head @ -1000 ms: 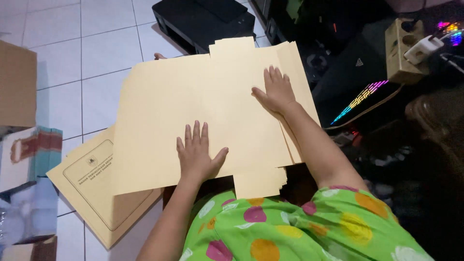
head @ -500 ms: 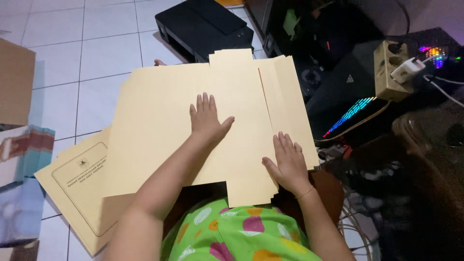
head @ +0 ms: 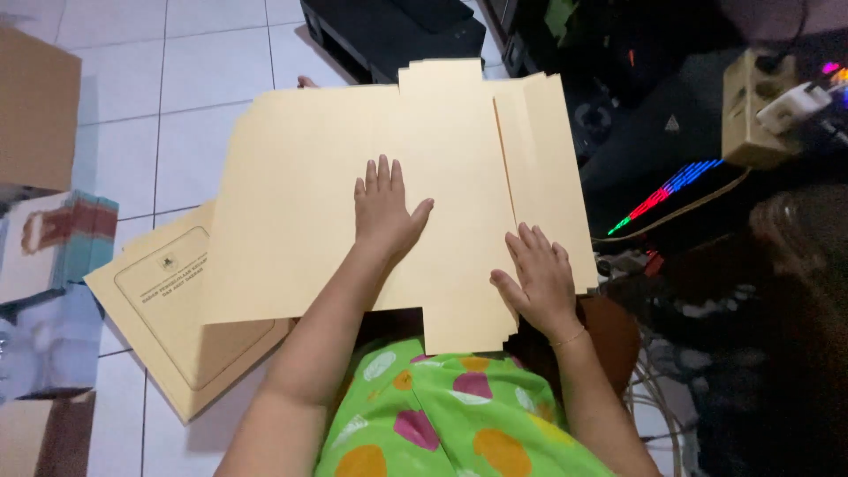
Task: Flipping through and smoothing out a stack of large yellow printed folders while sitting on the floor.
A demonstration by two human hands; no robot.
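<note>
We judge the manila sheet (head: 353,185) on our lap light, thin and floppy, best lifted by its edges. Our left hand (head: 384,210) and right hand (head: 534,276) press it flat, fingers spread. More folders (head: 177,327) lie beneath on the tiles (head: 177,79).

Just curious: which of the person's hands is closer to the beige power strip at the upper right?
Right. The right hand lies flat near the folder's right edge, below-left of the power strip; the left hand rests farther left, mid-sheet.
</note>
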